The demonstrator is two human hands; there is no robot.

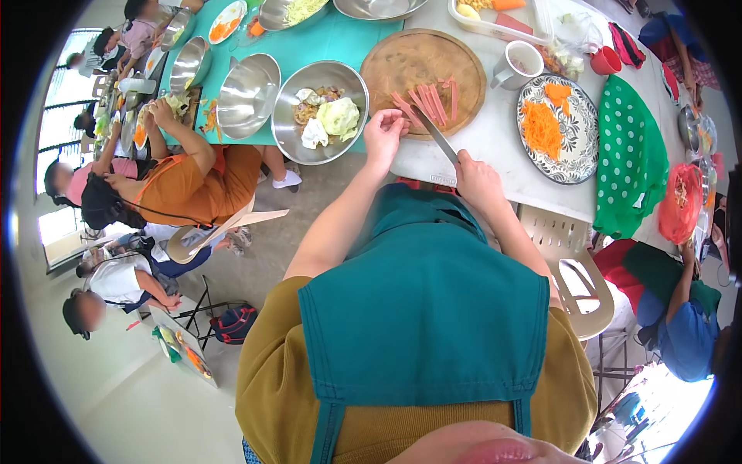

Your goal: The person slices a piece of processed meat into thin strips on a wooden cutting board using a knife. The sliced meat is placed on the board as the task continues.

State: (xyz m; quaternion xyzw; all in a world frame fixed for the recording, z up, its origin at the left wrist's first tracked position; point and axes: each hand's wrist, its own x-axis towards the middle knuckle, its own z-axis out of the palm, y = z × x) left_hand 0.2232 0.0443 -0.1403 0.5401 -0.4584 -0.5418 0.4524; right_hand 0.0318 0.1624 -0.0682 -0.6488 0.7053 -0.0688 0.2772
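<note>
A round wooden cutting board (400, 64) lies at the table's near edge, holding pink strips of sliced meat (432, 103), probably ham or sausage. My right hand (478, 177) grips a kitchen knife (437, 136) by its handle; the blade points up and left, its tip among the strips. At the board's lower left edge is my left hand (385, 130), fingers curled beside the leftmost strips; whether it pinches a piece cannot be told. Left of it stands a steel bowl (320, 153) with pale green cabbage (338, 118), white dollops and a brownish mix.
To the right are a white mug (510, 72), a patterned plate (571, 168) of shredded carrot (542, 130) and a green dotted cloth (629, 156). A plastic container (539, 32) sits behind. Another steel bowl (248, 95) and a person in orange (179, 185) are at left.
</note>
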